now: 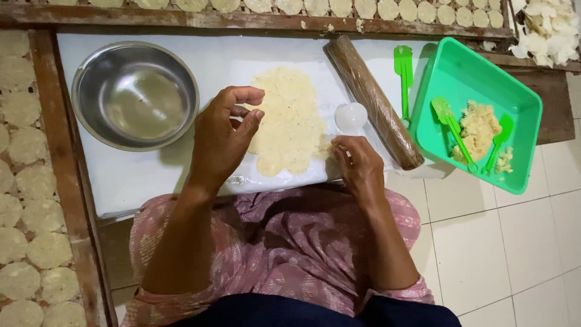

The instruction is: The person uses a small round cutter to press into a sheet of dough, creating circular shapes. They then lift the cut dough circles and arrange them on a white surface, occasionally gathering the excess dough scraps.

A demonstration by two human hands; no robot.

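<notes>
Far left: wooden-framed drying rack (24, 242) lined with pale round dough discs in rows, its frame running alongside the work area. A second rack (339, 8) of the same discs runs along the top edge.

Surface (139, 175): low board covered in white sheeting, resting before the seated person's lap, which is covered in pink patterned cloth.

Steel bowl (135, 95): round, shiny, at the left of the surface, apart from the dough.

Left hand (224, 136): raised just over the left edge of the dough sheet, fingers loosely curled, thumb and forefinger tips close together; whether it pinches anything cannot be told.

Dough sheet (289, 118): flattened, pale yellow, speckled, lying at the centre of the surface, with round lobes along its lower edge.

Right hand (358, 165): fingers bent down, tips touching the lower right edge of the dough sheet; its grip cannot be made out.

Small round cutter (351, 116): translucent white, just right of the dough.

Rolling pin (373, 100): brown, wrapped in film, lying slantwise beside the cutter.

Green spatula (403, 79): lying on the sheeting near the pin.

Green plastic tray (466, 72): tilted, holding a lump of dough and two more green spatulas.

Floor (502, 242): white tiles, lower right.
</notes>
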